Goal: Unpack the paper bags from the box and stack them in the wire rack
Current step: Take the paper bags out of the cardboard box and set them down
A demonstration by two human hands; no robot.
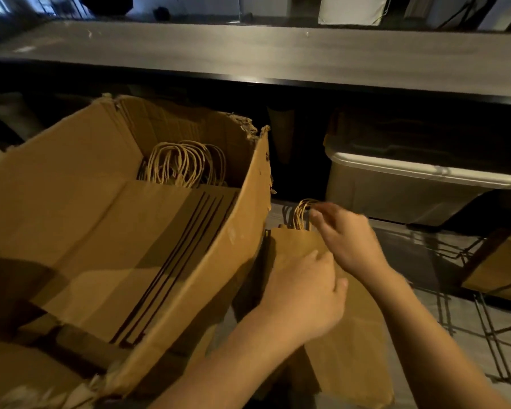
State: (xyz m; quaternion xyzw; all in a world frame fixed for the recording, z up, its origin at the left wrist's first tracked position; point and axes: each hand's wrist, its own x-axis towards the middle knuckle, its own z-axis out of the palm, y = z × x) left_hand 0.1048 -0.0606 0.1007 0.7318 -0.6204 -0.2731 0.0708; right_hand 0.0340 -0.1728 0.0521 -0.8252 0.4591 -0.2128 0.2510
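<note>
A big torn cardboard box (pixel 80 184) fills the left half of the view. Inside it lie flat brown paper bags (pixel 148 255) with twisted paper handles (pixel 183 163) at the far end. To the right of the box a flat stack of brown paper bags (pixel 351 343) lies low, with handles (pixel 301 214) pointing away from me. My left hand (pixel 304 293) rests palm down on the stack's near-left part, fingers over its edge. My right hand (pixel 348 237) hovers over the stack's top end, fingers loosely bent near the handles. Black wire rack bars (pixel 484 326) show at the right.
A long grey counter (pixel 248 54) runs across above, with dark space under it. A translucent plastic bin (pixel 410 187) stands under the counter at the right. More brown bags or card (pixel 502 267) lie at the far right edge beyond the wire bars.
</note>
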